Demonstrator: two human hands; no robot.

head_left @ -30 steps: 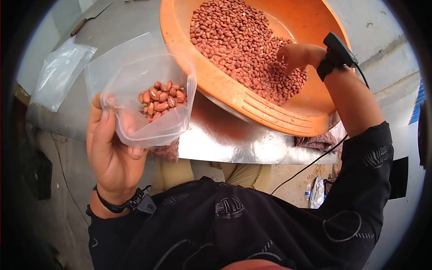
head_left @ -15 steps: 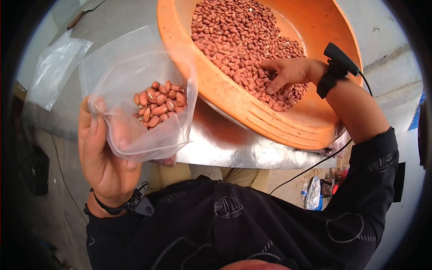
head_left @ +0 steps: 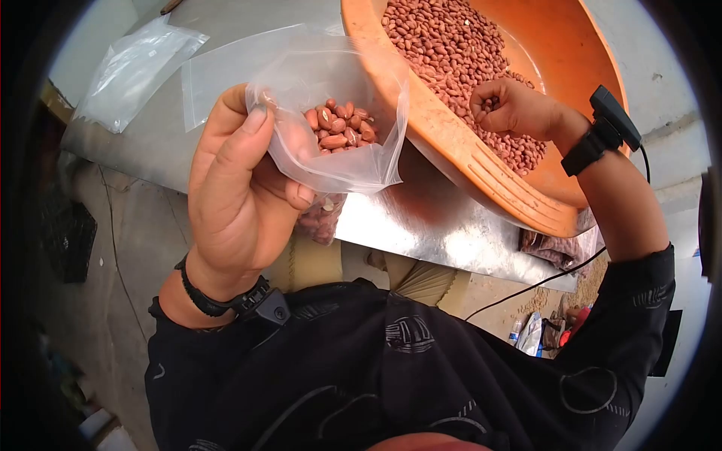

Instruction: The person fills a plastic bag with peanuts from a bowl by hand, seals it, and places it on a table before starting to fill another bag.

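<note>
1. One clear bag, peanuts inside, is pinched in the left hand beside the orange basin.
2. The right hand, spread moments ago, now curls over the heap, suggesting a scooped handful of peanuts.

— How does the bench look on your feed?
— Smooth metal, I'd say; I get bright glare near its edge.
— And the basin?
— Orange plastic, slightly glossy inside, ridged and scuffed along the rim.
— The bag?
— I see thin plastic, milky, translucent and creased.
— Peanuts?
— Mostly matt skins. The shirt is matt black cloth.
</note>
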